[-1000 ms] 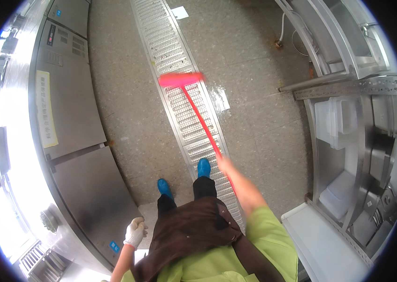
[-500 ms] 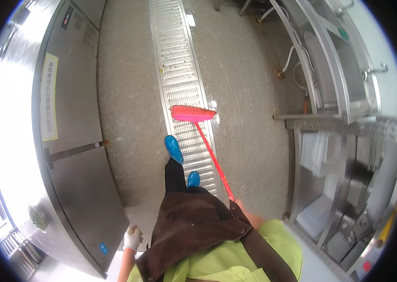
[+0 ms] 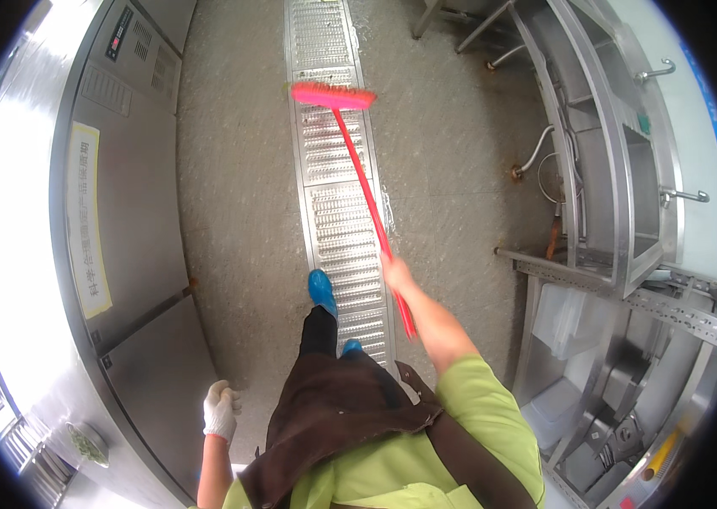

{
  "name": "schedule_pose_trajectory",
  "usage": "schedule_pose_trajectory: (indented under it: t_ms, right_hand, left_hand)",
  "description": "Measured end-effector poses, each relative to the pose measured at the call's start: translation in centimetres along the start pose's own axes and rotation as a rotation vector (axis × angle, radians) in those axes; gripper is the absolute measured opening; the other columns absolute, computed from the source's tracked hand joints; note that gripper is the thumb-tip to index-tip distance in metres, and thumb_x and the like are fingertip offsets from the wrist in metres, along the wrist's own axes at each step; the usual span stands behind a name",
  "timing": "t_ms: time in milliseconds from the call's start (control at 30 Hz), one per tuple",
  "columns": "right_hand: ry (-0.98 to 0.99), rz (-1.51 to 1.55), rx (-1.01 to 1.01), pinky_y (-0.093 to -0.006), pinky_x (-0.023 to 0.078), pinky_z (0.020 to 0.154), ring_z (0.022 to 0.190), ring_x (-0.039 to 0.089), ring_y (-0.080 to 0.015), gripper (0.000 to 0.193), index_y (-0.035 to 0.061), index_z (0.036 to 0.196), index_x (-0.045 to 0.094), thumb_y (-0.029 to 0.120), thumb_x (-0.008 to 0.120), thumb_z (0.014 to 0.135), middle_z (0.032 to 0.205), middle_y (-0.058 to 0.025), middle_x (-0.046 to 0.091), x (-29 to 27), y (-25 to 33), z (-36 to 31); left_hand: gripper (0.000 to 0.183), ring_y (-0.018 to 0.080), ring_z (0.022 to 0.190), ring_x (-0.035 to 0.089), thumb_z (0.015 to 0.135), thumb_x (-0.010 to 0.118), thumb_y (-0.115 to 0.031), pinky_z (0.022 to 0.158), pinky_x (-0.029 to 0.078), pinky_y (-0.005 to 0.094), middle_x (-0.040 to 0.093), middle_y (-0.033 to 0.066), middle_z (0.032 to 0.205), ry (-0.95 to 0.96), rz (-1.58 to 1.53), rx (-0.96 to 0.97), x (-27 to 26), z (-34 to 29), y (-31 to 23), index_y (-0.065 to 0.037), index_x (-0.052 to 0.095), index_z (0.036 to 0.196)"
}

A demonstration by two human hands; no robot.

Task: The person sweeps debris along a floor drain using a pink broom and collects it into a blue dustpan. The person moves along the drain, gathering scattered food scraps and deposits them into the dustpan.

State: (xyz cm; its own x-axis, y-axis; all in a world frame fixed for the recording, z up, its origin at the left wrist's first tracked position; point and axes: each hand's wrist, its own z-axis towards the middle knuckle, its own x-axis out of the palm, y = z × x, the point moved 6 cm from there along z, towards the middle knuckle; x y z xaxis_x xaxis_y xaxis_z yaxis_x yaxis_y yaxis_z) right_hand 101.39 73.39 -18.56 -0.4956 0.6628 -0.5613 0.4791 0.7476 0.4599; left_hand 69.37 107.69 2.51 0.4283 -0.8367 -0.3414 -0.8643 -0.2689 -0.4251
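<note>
My right hand (image 3: 395, 273) grips the red handle of a broom (image 3: 357, 165), whose pink brush head rests on the metal floor drain grate (image 3: 324, 161) ahead of me. My left hand (image 3: 221, 411), in a white glove, hangs by my side near the steel cabinet door and holds nothing that I can see. My blue boots (image 3: 322, 290) stand at the left edge of the grate. I wear a brown apron over a green shirt.
Tall steel refrigerator cabinets (image 3: 121, 220) line the left side. On the right stand steel sinks with taps (image 3: 630, 187), pipes below them and a shelf with white plastic tubs (image 3: 566, 318). The grey speckled floor (image 3: 240, 170) looks wet beside the grate.
The broom head has moved farther forward along the grate, away from my feet. I have stepped forward, and my right arm is stretched out more.
</note>
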Motion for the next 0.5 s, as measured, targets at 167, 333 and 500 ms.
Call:
schedule_pose_trajectory:
  t_ms: [167,333,500]
  right_hand:
    - [0.089,-0.28,0.192,-0.043,0.042,0.061,0.072,0.055,-0.0363,0.063,-0.0013,0.074,0.058,0.056,0.032,0.077,0.068,-0.0227,0.055,-4.6,-11.3,-13.8]
    - [0.205,-0.095,0.258,-0.0381,0.042,0.044,0.046,0.054,-0.0271,0.061,0.0001,0.062,0.055,0.056,0.036,0.076,0.05,-0.0159,0.052,-2.3,-6.3,-6.9]
    - [0.143,0.564,-0.032,-0.0332,0.034,0.032,0.033,0.045,-0.0193,0.033,0.0017,0.063,0.051,0.029,0.045,0.08,0.043,-0.0082,0.046,-1.4,15.1,7.0]
  left_hand:
    - [0.028,0.0122,0.051,0.049,0.077,0.039,-0.008,0.044,0.042,0.0241,0.052,0.0088,0.069,0.024,0.011,-0.097,-0.5,1.6,-0.1,0.001,0.043,0.104]
    - [0.029,0.0135,0.05,0.051,0.078,0.039,-0.009,0.045,0.044,0.0255,0.055,0.0102,0.071,0.141,0.151,-0.167,2.5,2.1,1.1,0.001,0.042,0.105]
    - [0.026,0.0148,0.054,0.052,0.079,0.044,-0.019,0.048,0.045,0.0284,0.052,0.0079,0.068,0.195,0.159,-0.025,9.2,3.6,-6.2,-0.003,0.045,0.1]
